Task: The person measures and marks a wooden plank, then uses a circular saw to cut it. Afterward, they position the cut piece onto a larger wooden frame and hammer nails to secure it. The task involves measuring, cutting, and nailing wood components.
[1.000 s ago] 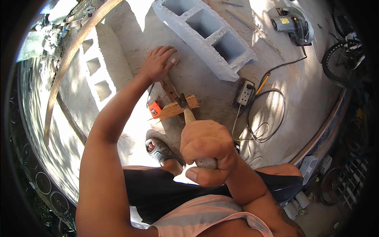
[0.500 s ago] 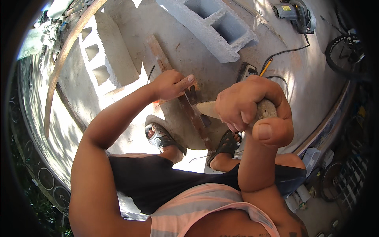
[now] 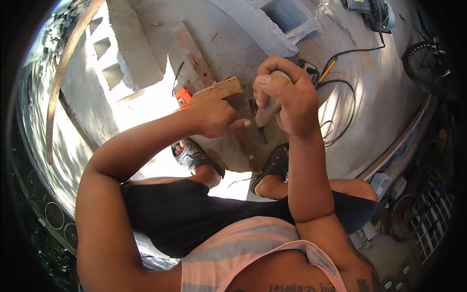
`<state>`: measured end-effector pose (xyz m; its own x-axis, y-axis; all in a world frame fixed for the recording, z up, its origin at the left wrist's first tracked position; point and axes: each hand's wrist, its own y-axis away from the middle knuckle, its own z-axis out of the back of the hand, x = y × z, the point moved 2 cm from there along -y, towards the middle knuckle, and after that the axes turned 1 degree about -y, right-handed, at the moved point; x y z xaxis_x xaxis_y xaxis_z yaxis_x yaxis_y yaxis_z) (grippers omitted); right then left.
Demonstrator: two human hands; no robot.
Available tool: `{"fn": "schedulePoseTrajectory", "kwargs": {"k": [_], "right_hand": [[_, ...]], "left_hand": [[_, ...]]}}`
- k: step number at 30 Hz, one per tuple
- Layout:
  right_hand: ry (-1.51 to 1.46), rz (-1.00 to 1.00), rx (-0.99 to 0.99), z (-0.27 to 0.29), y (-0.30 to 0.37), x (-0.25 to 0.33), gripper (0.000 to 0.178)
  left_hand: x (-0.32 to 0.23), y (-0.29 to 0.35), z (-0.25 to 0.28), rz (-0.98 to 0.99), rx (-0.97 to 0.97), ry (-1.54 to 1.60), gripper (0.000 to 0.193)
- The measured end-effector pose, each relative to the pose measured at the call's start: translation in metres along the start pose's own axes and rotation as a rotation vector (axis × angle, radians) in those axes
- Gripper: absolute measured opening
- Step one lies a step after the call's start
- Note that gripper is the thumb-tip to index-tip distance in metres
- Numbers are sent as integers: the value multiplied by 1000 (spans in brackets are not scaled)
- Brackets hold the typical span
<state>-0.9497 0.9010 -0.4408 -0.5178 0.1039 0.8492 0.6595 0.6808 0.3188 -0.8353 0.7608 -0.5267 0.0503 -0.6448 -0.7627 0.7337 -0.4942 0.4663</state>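
My right hand (image 3: 294, 95) is closed round the pale wooden handle of a hammer (image 3: 267, 114). Its dark metal head hangs low, over a long brown plank (image 3: 243, 146) between my feet. My left hand (image 3: 216, 118) is curled with the thumb sticking out toward the hammer head; whatever the fingers hold, if anything, is hidden. Just beyond the left hand, a rough, splintered piece of wood (image 3: 221, 88) lies across the plank, partly covered by that hand. At its far left end rests an orange tape measure (image 3: 183, 96).
Grey hollow blocks stand ahead, one at the left (image 3: 136, 46) and another at the right (image 3: 265, 27). A circular saw (image 3: 362, 7) trails a black cord (image 3: 352, 97) past a yellow pencil (image 3: 329, 65). A curved wooden strip (image 3: 61, 78) runs along the left; bicycle parts are at the right.
My left hand has drawn back toward me, uncovering more of the splintered wood and the tape measure. My right hand has moved left and away from me, turning the hammer handle more upright.
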Motion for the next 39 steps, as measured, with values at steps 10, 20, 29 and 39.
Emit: {"fn": "schedulePoseTrajectory", "kwargs": {"k": [10,20,29,39], "right_hand": [[104,154,-60,32,-13,-49,16],[131,-31,-207,52,-28,-78,18],[210,-52,-250,57,-10,-51,17],[363,281,15,35,118,184,27]], "left_hand": [[81,29,-113,153,303,-442,52],[80,-3,22,98,-179,-549,101],[52,-23,-38,-211,-161,-1085,72],[42,-58,-80,-345,30,-1162,41]]}}
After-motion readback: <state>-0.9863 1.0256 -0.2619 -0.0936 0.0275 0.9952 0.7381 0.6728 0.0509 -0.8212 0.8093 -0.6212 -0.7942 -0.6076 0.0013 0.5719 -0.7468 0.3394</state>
